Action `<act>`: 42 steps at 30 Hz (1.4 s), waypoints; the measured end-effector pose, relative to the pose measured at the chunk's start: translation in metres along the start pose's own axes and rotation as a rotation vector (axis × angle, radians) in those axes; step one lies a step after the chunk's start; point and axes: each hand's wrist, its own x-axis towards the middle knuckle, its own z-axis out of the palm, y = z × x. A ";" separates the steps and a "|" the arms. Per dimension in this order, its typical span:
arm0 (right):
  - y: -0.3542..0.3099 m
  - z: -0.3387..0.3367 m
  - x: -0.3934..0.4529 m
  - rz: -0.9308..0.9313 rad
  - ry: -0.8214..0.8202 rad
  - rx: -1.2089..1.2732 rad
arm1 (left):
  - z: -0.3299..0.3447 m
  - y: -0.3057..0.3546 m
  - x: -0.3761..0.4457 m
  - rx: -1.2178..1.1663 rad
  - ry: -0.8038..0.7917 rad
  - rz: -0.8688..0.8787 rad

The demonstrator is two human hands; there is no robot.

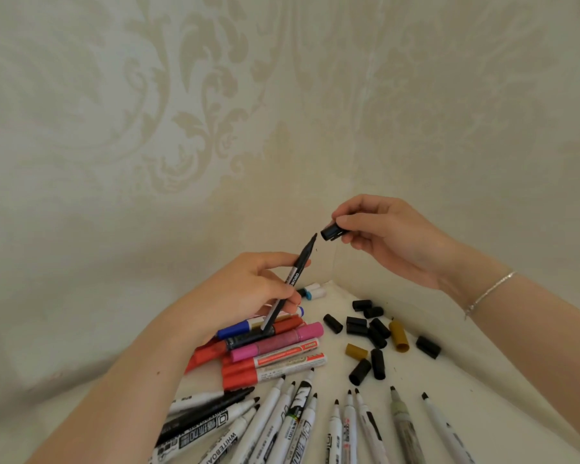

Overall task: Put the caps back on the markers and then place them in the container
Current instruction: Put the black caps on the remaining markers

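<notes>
The left hand [248, 289] has its fingers curled around a thin black marker [290, 279], which is tilted with its bare tip up and to the right. The right hand [385, 239] pinches a black cap [332, 232] between thumb and fingers, with the open end of the cap turned toward the tip. Cap and tip are near each other but not yet touching. I judge that the step now is to put this cap on. To do it well, the cap should first come in line with the marker body, because at this moment it looks a little above the tip and at another angle. Then the two hands should push toward each other straight along the marker, until the cap sits fully; pushing at an angle may press the tip against the cap's rim and spoil it. On the white surface [449, 380] lie many loose caps [369, 333], mostly black, a heap of capped colored markers [275, 349], and, nearer to the person, a row of uncapped markers [315, 426], so much of the task remains. No container is visible.
</notes>
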 end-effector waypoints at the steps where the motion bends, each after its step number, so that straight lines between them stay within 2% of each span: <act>1: 0.000 0.002 0.001 -0.010 0.007 0.007 | 0.000 0.000 0.000 0.004 -0.004 0.000; 7: 0.001 0.009 0.000 -0.015 0.018 0.001 | 0.000 0.000 0.000 0.023 -0.020 -0.006; 13: 0.000 0.019 -0.001 -0.015 -0.018 -0.204 | 0.001 -0.003 0.002 0.068 -0.011 0.042; 15: 0.000 0.024 -0.001 -0.053 -0.001 -0.250 | 0.003 -0.003 0.003 0.007 0.016 0.082; 18: -0.001 0.028 0.002 -0.085 0.060 -0.173 | 0.004 -0.004 0.004 -0.110 0.075 0.132; 24: 0.006 0.038 0.004 -0.097 0.113 -0.033 | 0.008 -0.006 0.010 -0.045 0.253 0.230; 28: 0.011 0.044 0.002 -0.105 0.134 -0.053 | 0.011 -0.009 0.012 0.032 0.315 0.285; 36: 0.020 0.053 0.001 -0.077 0.185 -0.089 | 0.015 -0.015 0.015 0.141 0.368 0.299; 42: 0.018 0.051 0.005 0.084 0.123 -0.029 | 0.009 -0.021 0.020 0.256 0.307 0.254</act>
